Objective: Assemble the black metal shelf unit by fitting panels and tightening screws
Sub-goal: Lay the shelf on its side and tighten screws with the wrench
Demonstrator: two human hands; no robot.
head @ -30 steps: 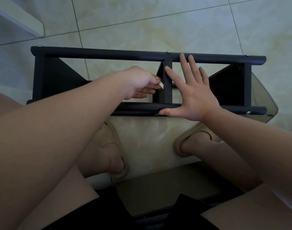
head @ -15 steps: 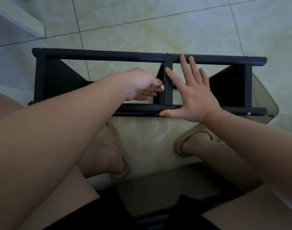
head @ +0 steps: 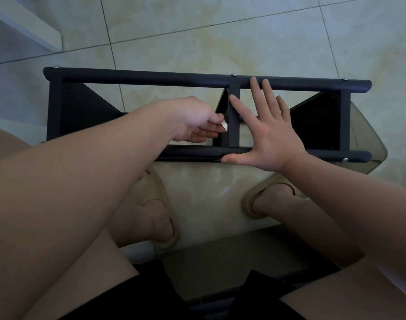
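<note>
- The black shelf unit (head: 151,77) lay across the middle of the picture on the tiled floor (head: 220,38), its two long rails running left to right.
- The centre divider (head: 234,125) looked to be the piece in hand. I judged it wanted holding square to both rails while its fastening was turned, so it couldn't twist.
- The right hand (head: 269,139) lay flat just right of the divider, fingers spread and thumb along the near rail.
- The left hand (head: 195,118) reached in from the left with its fingers curled.
- It pinched a small pale piece (head: 224,125) at the divider's side; I couldn't tell what it was.
</note>
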